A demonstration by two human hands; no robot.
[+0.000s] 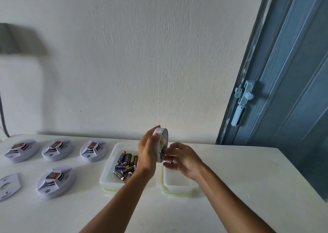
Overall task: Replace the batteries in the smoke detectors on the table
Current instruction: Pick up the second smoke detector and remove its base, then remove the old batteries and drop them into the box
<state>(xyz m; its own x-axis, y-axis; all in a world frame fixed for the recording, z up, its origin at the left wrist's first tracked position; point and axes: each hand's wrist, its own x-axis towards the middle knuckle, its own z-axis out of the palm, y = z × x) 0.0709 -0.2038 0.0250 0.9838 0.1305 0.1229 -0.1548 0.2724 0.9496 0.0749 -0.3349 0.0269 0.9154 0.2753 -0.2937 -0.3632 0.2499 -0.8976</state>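
My left hand [148, 154] holds a round white smoke detector [161, 142] on edge above the table, its open underside turned to the right. My right hand [179, 157] has its fingertips at the lower part of that underside, pinching something small and dark there; a battery seems to lie under its fingers. A clear plastic tub [108, 170] under my left wrist holds several loose batteries [125, 165]. A second clear tub [177, 188] lies below my right hand, its contents mostly hidden. Several more smoke detectors [55, 181] lie face up at the left.
A detached white mounting plate [8, 185] lies at the far left edge of the white table [248, 179]. A white wall stands behind the table. A blue door with a pale latch [241, 103] is at the right.
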